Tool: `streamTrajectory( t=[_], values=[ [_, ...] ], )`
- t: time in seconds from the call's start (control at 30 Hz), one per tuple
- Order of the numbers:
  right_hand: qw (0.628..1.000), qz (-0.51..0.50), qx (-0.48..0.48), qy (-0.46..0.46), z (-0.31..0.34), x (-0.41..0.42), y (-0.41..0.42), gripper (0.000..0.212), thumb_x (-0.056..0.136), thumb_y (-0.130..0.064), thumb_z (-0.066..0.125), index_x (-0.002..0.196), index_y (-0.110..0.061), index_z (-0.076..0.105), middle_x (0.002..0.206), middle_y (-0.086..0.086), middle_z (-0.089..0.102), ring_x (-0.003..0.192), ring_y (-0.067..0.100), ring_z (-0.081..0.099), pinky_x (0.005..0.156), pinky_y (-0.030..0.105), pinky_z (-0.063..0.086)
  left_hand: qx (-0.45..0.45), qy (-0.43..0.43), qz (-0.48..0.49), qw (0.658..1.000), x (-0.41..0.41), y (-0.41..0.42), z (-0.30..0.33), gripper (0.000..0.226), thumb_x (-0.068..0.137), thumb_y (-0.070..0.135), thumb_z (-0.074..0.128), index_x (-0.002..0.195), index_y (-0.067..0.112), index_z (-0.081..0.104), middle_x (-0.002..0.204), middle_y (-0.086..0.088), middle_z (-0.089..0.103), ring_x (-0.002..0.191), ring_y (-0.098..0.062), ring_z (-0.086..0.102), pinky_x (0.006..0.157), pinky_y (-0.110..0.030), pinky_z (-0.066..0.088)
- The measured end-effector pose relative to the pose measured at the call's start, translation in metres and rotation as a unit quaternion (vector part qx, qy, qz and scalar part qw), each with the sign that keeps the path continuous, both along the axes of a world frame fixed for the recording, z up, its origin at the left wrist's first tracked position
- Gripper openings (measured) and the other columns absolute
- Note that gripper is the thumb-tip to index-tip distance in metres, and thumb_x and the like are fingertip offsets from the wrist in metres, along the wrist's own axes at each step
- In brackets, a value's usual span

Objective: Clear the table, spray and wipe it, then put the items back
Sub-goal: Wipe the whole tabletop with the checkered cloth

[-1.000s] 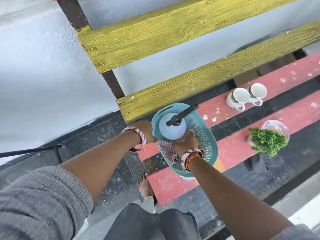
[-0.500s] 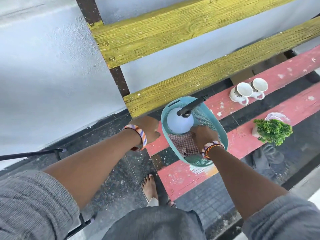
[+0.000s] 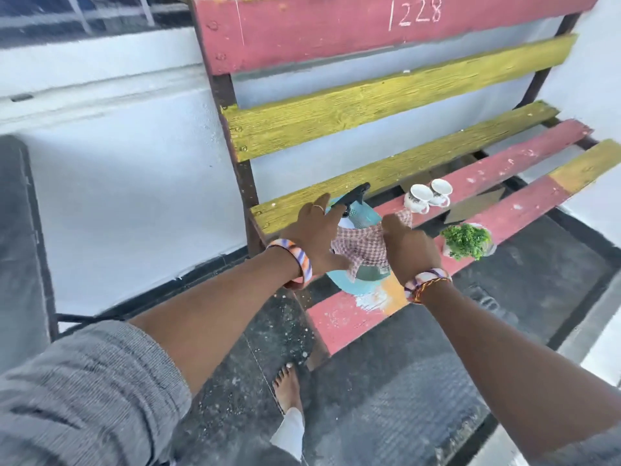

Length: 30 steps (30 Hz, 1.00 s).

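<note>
Head view: task looks barely begun. Two cups [image 3: 427, 196] at 1 o'clock of basket [image 3: 356, 284] and small plant [image 3: 465, 242] at 3 o'clock stand on bench [image 3: 353, 317], not yet cleared; spraying and wiping judged still ahead.

Right hand [image 3: 408, 248] pinches checked cloth [image 3: 364, 247], lifted over basket. Left hand [image 3: 314, 230] released, fingers straight, reaching toward spray bottle [image 3: 349, 203] standing in basket's 12 o'clock end.

Surface: slatted bench, worn red and yellow paint, gaps between slats. Surroundings: white wall behind, dark speckled floor.
</note>
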State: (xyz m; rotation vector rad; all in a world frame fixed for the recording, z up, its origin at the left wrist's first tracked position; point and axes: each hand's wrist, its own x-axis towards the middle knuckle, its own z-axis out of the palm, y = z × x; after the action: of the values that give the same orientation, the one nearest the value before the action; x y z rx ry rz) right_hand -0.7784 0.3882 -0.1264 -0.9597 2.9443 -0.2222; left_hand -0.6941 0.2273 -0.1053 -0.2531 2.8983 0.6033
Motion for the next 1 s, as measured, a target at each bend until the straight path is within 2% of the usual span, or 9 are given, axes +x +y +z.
streamTrajectory(
  t=[0.2, 0.3, 0.4, 0.47, 0.53, 0.67, 0.8, 0.9, 1.0],
  values=[
    [0.951, 0.044, -0.305, 0.031, 0.052, 0.080, -0.024, 0.023, 0.087, -0.027, 0.038, 0.109, -0.033, 0.043, 0.077, 0.021, 0.067, 0.069, 0.041, 0.062, 0.052, 0.035, 0.039, 0.187, 0.139, 0.167, 0.958, 0.070, 0.011, 0.060, 0.050, 0.071, 0.034, 0.054, 0.112, 0.009, 0.065, 0.114, -0.014, 0.067, 0.109, -0.027, 0.059, 0.084, -0.025, 0.042],
    [0.870, -0.069, -0.481, -0.086, 0.067, 0.112, -0.062, 0.062, 0.074, -0.044, 0.044, 0.131, -0.018, 0.042, 0.110, 0.014, 0.064, 0.094, 0.030, 0.063, 0.074, 0.036, 0.047, 0.205, 0.192, 0.248, 0.927, 0.107, -0.005, 0.083, 0.021, 0.062, 0.027, 0.043, 0.057, 0.011, 0.055, 0.057, -0.009, 0.048, 0.064, -0.023, 0.046, 0.061, -0.033, 0.031],
    [0.730, -0.201, -0.483, -0.440, 0.082, 0.143, -0.100, 0.079, 0.076, -0.044, 0.068, 0.141, -0.013, 0.035, 0.132, 0.015, 0.055, 0.111, 0.028, 0.060, 0.091, 0.038, 0.050, 0.408, 0.247, 0.365, 0.799, 0.140, -0.025, 0.090, 0.014, 0.062, 0.019, 0.055, 0.048, 0.014, 0.055, 0.043, -0.002, 0.045, 0.052, -0.016, 0.043, 0.063, -0.029, 0.037],
    [0.574, -0.120, -0.433, -0.685, 0.092, 0.163, -0.120, 0.044, 0.081, -0.046, 0.061, 0.113, -0.015, 0.059, 0.099, 0.011, 0.073, 0.079, 0.024, 0.071, 0.072, 0.038, 0.058, 0.520, 0.255, 0.397, 0.712, 0.166, -0.042, 0.091, 0.025, 0.075, 0.004, 0.064, 0.052, 0.014, 0.067, 0.041, 0.003, 0.060, 0.048, -0.015, 0.055, 0.062, -0.027, 0.045],
    [0.515, -0.080, -0.412, -0.748, 0.093, 0.179, -0.140, 0.031, 0.083, -0.041, 0.056, 0.097, -0.015, 0.063, 0.084, 0.009, 0.073, 0.067, 0.023, 0.071, 0.057, 0.040, 0.058, 0.567, 0.265, 0.411, 0.663, 0.196, -0.060, 0.093, 0.022, 0.088, 0.002, 0.055, 0.072, 0.014, 0.065, 0.059, 0.001, 0.070, 0.058, -0.014, 0.063, 0.062, -0.027, 0.052],
    [0.519, -0.112, -0.444, -0.722, 0.091, 0.206, -0.182, 0.005, 0.086, 0.000, 0.059, 0.089, -0.003, 0.061, 0.070, 0.012, 0.072, 0.059, 0.021, 0.069, 0.046, 0.026, 0.057, 0.537, 0.236, 0.475, 0.656, 0.256, -0.108, 0.088, 0.012, 0.093, 0.009, 0.051, 0.084, 0.011, 0.059, 0.085, -0.008, 0.060, 0.073, -0.021, 0.058, 0.057, -0.025, 0.055],
    [0.646, -0.057, -0.456, -0.609, 0.098, 0.241, -0.218, 0.090, 0.056, 0.005, 0.084, 0.134, -0.003, 0.040, 0.126, 0.022, 0.059, 0.103, 0.024, 0.061, 0.084, 0.034, 0.054, 0.375, 0.192, 0.532, 0.735, 0.301, -0.140, 0.079, 0.017, 0.087, 0.021, 0.061, 0.093, 0.005, 0.058, 0.070, -0.009, 0.052, 0.067, -0.024, 0.049, 0.063, -0.031, 0.047],
    [0.759, 0.068, -0.408, -0.503, 0.111, 0.278, -0.245, 0.099, 0.064, 0.002, 0.082, 0.144, -0.007, 0.024, 0.126, 0.017, 0.061, 0.110, 0.021, 0.060, 0.103, 0.042, 0.044, 0.479, 0.204, 0.490, 0.700, 0.326, -0.155, 0.087, 0.029, 0.086, 0.044, 0.057, 0.089, 0.016, 0.060, 0.087, -0.006, 0.058, 0.076, -0.024, 0.053, 0.066, -0.027, 0.048],
    [0.746, 0.144, -0.388, -0.522, 0.122, 0.316, -0.278, 0.099, 0.067, 0.008, 0.077, 0.145, -0.009, 0.019, 0.119, 0.018, 0.065, 0.095, 0.016, 0.063, 0.094, 0.036, 0.048, 0.577, 0.215, 0.455, 0.643, 0.345, -0.178, 0.096, 0.043, 0.080, 0.060, 0.055, 0.089, 0.022, 0.073, 0.106, -0.011, 0.066, 0.098, -0.026, 0.061, 0.084, -0.037, 0.053]
  ],
)
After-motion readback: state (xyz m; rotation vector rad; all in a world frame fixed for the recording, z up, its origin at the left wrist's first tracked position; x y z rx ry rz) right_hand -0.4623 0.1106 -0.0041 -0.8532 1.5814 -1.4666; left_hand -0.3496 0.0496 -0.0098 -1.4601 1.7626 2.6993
